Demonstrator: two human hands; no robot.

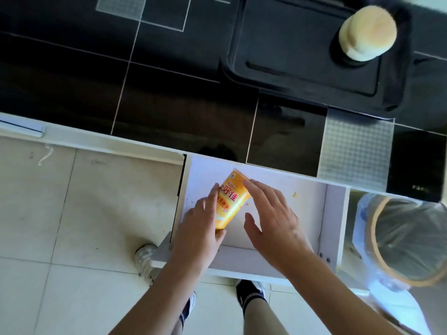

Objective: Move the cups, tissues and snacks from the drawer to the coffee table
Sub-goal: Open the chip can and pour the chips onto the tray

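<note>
Left hand [203, 221] has its grip closed around an orange snack can [231, 201] lettered "Oishi" and "好佳" inside the white drawer [302, 213]; right hand [271, 213] is spread open, fingertips touching the can.

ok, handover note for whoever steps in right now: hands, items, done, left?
Left hand: fingers wrapped on the yellow snack tube, which lies tilted in the open drawer; grip looks closed on it.
Right hand: open, fingertips just over the tube's upper end, holding nothing.
Drawer shows only the tube and a few crumbs; no cups or tissues in view.
Coffee table: black tray with a cream lidded jar.
Left: lift the tube out, set it on the table.
</note>
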